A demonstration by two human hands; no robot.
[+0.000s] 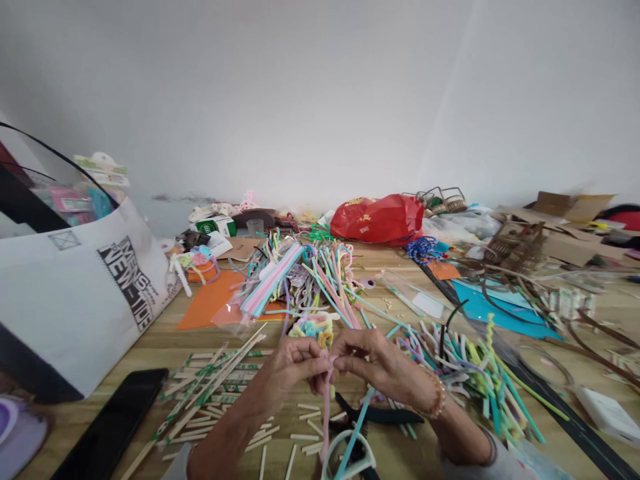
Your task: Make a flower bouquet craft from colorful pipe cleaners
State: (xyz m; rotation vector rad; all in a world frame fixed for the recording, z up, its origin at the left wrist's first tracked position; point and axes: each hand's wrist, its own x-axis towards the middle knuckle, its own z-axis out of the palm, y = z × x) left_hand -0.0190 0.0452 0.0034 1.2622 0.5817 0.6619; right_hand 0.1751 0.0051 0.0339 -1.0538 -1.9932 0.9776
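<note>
Left hand and right hand meet at the fingertips over the near middle of the wooden surface, both pinching the upper part of a pink fuzzy stem, whose long end hangs down between the forearms. The exact bend or knot in it is hidden by the fingers. A beaded bracelet circles the right wrist. Just beyond the fingertips sits a cluster of yellow and blue fuzzy loops, and behind that a large heap of stems, with a clear-wrapped pink, white and blue bundle lying on its left side. Below the right hand lie a black-handled tool and a white loop-shaped handle, a light blue stem crossing over both. Short pale sticks are scattered under the left hand, near paper-wrapped sticks. Farther left rest a black phone and a white bag; another pile of mixed stems spreads to the right.
</note>
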